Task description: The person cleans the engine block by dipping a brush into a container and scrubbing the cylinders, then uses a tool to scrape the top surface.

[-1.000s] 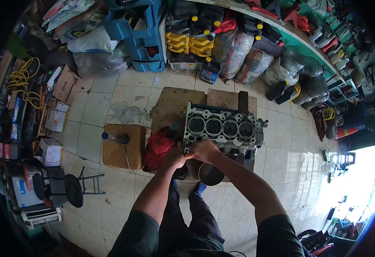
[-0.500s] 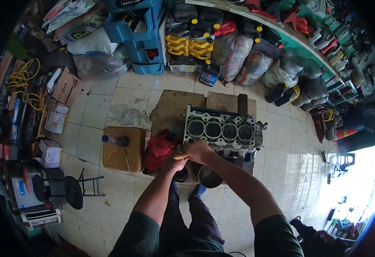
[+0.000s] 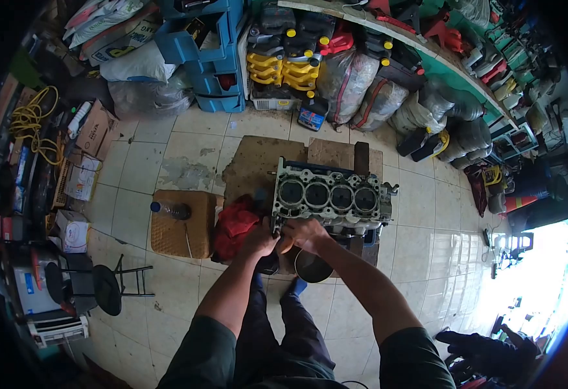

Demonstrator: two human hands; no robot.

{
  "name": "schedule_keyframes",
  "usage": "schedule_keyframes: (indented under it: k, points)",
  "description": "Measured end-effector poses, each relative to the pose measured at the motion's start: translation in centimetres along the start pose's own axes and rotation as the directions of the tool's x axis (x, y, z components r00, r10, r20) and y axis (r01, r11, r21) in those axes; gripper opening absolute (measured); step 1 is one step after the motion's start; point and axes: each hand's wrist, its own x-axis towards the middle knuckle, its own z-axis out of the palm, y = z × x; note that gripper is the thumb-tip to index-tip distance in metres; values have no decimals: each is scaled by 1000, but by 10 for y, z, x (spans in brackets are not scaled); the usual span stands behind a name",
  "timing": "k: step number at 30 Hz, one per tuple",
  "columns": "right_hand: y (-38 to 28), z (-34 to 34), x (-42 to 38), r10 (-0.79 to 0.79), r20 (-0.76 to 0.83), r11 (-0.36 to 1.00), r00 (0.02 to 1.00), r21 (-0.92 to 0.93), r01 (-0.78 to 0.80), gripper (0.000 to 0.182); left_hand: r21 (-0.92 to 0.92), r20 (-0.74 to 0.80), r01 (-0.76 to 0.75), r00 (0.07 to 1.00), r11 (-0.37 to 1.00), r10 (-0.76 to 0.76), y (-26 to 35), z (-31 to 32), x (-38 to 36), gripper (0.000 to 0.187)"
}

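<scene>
An engine block [image 3: 328, 206] with a row of several round cylinder bores lies on the floor boards in front of me. At its near left corner my left hand [image 3: 260, 241] is closed around something small and dark that I cannot make out. Close beside it, my right hand [image 3: 304, 234] curls over the block's near edge, with a small orange-tan piece [image 3: 286, 244] under its fingers. A crumpled red cloth [image 3: 233, 227] lies left of my left hand. Below my right hand sits a round metal pan [image 3: 312, 267], partly covered by my forearm.
Left of the cloth stands a tan padded stool [image 3: 179, 236] bearing a plastic bottle [image 3: 172, 210] and a thin rod. Cardboard [image 3: 258, 162] lies beneath the block. Oil jugs [image 3: 300, 71], blue drawers [image 3: 219, 81] and filled sacks [image 3: 347, 87] line the far wall. A folding chair [image 3: 109, 288] stands left.
My hands have moved slightly apart, the right one shifting right along the block's near edge. The orange-tan piece now hangs lower between them. The whole view has shifted a little.
</scene>
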Motion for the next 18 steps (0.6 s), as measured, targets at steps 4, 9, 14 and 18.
schedule_keyframes:
  k: [4, 9, 14, 18]
  points:
    - [15, -17, -23, -56, 38, 998, 998, -31, 57, 17, -4, -11, 31, 999, 999, -31, 7, -4, -5, 56]
    - [22, -36, -67, 15, 38, 1000, 999, -22, -14, 18, -4, 2, 41, 999, 999, -41, 10, -6, -7, 55]
    - [42, -50, -113, 102, 78, 994, 992, -54, -98, 19, -7, -51, 12, 999, 1000, -13, 4, 2, -4, 56]
    - [27, -52, -102, 125, 38, 984, 991, -131, -119, 19, -15, -42, 15, 999, 1000, -16, 1, 4, -4, 56]
